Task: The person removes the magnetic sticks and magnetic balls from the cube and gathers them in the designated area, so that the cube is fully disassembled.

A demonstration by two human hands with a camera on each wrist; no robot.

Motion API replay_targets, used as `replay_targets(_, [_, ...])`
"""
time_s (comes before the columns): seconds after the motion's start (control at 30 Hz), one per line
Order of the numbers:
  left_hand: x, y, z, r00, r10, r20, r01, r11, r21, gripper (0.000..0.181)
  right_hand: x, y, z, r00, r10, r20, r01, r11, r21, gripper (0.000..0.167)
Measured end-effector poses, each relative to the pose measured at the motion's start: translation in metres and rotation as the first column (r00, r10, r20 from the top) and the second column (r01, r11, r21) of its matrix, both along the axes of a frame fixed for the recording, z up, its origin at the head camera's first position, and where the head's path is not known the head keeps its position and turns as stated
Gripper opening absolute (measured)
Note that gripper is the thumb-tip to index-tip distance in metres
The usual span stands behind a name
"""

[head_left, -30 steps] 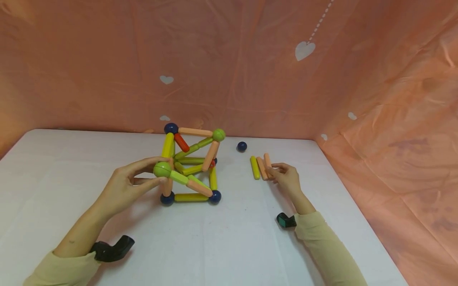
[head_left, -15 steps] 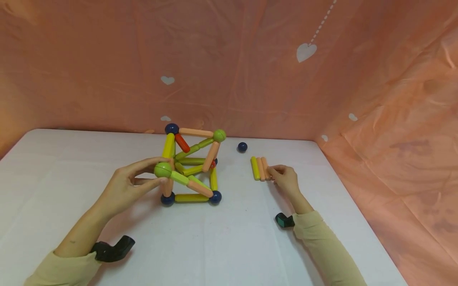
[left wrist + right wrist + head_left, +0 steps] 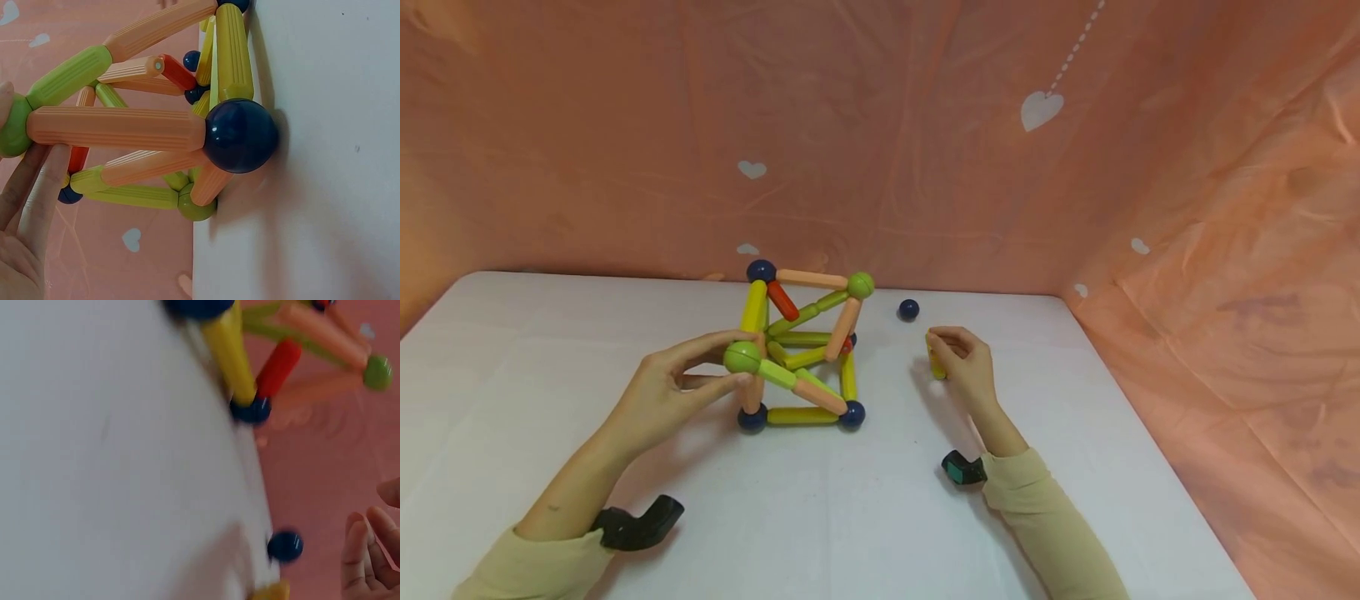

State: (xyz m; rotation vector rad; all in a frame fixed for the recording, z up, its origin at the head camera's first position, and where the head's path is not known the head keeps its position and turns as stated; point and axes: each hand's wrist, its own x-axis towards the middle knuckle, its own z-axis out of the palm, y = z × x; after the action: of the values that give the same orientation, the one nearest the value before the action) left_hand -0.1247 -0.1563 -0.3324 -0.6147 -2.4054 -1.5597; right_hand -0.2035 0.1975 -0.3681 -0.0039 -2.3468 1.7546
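Note:
My left hand [image 3: 662, 392] pinches the light green ball [image 3: 742, 357] at the near upper corner of a ball-and-rod construction [image 3: 801, 415]. The left wrist view shows the thumb on the green ball [image 3: 14, 128] and fingers below the peach rod [image 3: 119, 128], which runs to a dark blue ball [image 3: 240, 135] on the table. My right hand [image 3: 968, 367] hovers beside a yellow rod [image 3: 936, 360] at the right. In the right wrist view its thumb and fingers [image 3: 355, 550] stand apart with nothing visible between them. The spot where peach rods lay is covered by that hand.
A loose dark blue ball [image 3: 908, 310] lies behind the yellow rod, near the table's back edge. A red rod [image 3: 783, 300] juts inward from the construction's back left corner. Peach cloth [image 3: 895, 167] hangs behind the white table [image 3: 880, 517].
My right hand slid the outer peach rod against the others, let go and moved left over the row, now hiding the peach rods. The left hand stays on the green ball.

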Motion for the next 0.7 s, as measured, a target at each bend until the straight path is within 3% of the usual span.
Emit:
replay_targets(0.23, [0.000, 0.000, 0.000, 1.000, 0.003, -0.003, -0.003, 1.000, 0.003, 0.044, 0.002, -0.034, 0.006, 0.992, 0.060, -0.115, -0.074, 0.989, -0.126, 0.022])
replay_targets(0.7, [0.001, 0.000, 0.000, 1.000, 0.011, 0.006, -0.011, 1.000, -0.002, 0.044, 0.005, -0.076, 0.008, 0.979, 0.114, -0.168, -0.149, 0.966, -0.209, 0.022])
